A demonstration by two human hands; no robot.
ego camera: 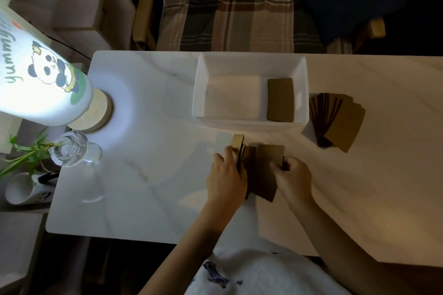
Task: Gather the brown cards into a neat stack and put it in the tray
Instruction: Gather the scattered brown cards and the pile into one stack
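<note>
Just in front of the white rectangular plastic tray (250, 120), on the pale marble-look tabletop (134, 187), both hands work a loose bunch of brown cardboard cards (266, 172); the left hand (226, 178) has its fingers closed on several cards stood on edge; the right hand (293, 178) pinches the lying cards' right edge; inside the tray, against its right wall, lies a squared brown stack (280, 99); right of the tray sits a fanned brown pile (336, 121).

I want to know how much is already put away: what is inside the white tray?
One stack of brown cards lies flat at the right end of the tray; the remaining floor is bare. How many cards it holds cannot be seen from above.
</note>
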